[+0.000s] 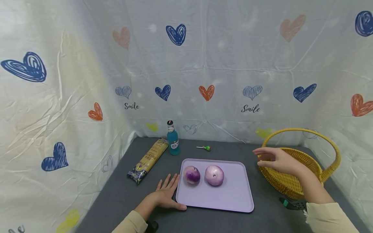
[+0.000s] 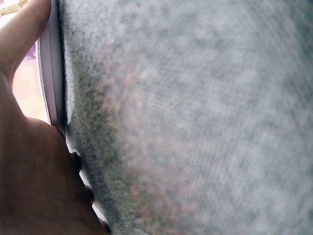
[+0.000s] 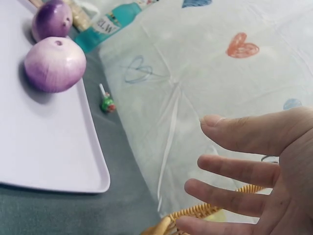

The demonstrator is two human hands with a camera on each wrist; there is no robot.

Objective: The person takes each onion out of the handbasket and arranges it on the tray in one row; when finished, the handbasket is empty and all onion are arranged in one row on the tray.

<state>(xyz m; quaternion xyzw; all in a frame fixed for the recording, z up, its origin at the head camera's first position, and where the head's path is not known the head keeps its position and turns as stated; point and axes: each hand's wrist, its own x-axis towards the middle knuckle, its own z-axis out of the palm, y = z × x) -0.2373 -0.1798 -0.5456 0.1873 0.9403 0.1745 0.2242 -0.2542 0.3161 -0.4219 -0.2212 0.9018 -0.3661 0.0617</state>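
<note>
My left hand (image 1: 165, 196) lies at the left edge of a lilac tray (image 1: 233, 191), fingers spread and thumb near the front left corner. In the left wrist view, the hand (image 2: 29, 161) is right against the tray's rim. Two purple onions sit on the tray: a darker one (image 1: 191, 175) on the left and a paler one (image 1: 214, 175) beside it. My right hand (image 1: 281, 160) hovers over the left side of a yellow wicker basket (image 1: 314, 165), holding nothing. In the right wrist view, its fingers (image 3: 234, 169) are extended and apart.
Behind the tray lies a green lollipop (image 1: 207, 148). A blue bottle (image 1: 173, 139) stands at the back left, beside a long yellow packet (image 1: 150, 159). The basket's tall handle (image 1: 335, 152) arches up. Heart-printed sheeting (image 1: 221, 71) encloses the grey table's back and sides.
</note>
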